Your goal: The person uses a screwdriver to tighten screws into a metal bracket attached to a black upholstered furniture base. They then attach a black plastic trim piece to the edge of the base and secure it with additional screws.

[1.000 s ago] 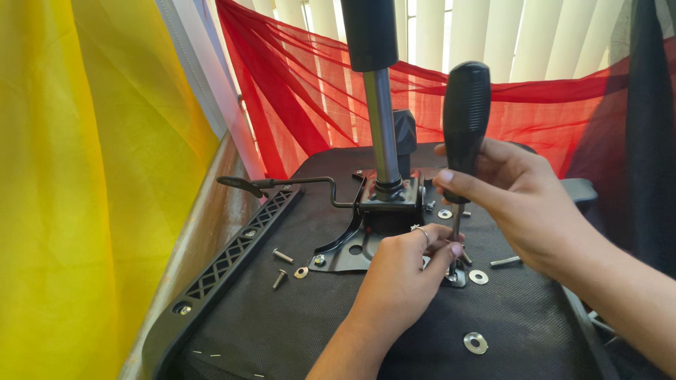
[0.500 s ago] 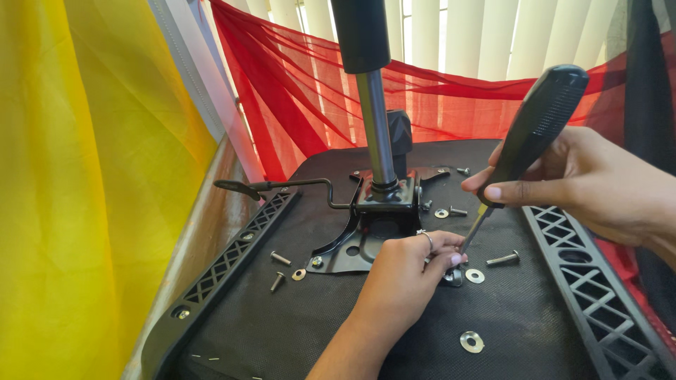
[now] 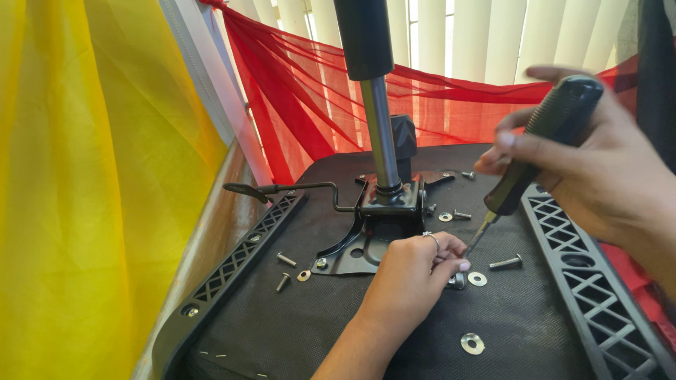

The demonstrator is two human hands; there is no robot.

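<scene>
An upturned black chair seat (image 3: 296, 331) lies before me with its metal mounting plate (image 3: 366, 243) and an upright gas cylinder (image 3: 378, 134). My left hand (image 3: 412, 281) rests on the seat beside the plate, fingertips pinching a small bolt (image 3: 458, 281) by its right corner. My right hand (image 3: 598, 169) grips a black-handled screwdriver (image 3: 539, 151), tilted, its tip close to the left fingertips.
Loose bolts (image 3: 505, 263) and washers (image 3: 472, 343) lie scattered on the seat. A black lever (image 3: 282, 188) sticks out left of the plate. Ribbed plastic armrest brackets (image 3: 591, 281) run along both sides. A yellow curtain (image 3: 91, 190) hangs left, red fabric (image 3: 310, 105) behind.
My right hand has swung the screwdriver from upright over the plate out to the right and tilted it, with the tip now near my left fingertips. My left hand stayed by the plate's corner.
</scene>
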